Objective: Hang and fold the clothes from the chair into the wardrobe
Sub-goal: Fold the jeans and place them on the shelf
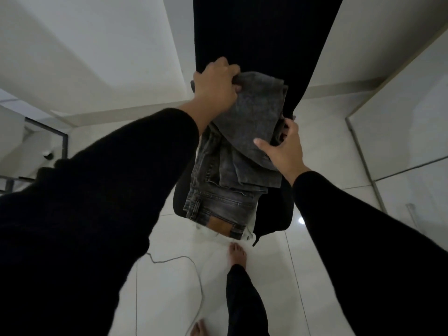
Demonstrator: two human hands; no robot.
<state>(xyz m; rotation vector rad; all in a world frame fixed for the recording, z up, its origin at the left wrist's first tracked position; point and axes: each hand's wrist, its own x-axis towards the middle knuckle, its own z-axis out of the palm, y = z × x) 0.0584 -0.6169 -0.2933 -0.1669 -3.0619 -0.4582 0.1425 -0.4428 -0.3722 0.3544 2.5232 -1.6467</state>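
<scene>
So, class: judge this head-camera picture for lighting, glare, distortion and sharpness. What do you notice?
Head view: dim light; the black sleeves lose all detail; one small glare spot on the glossy floor tiles; wide-angle lens bends wall edges; the grey jeans stay fairly sharp, stitching readable; the left hand slightly soft.

Glossy white floor tiles (315,251) are seen across the lower frame — a thin grey cable (194,265) is trailed over them — and a black metal frame (63,139) is set at left.
</scene>
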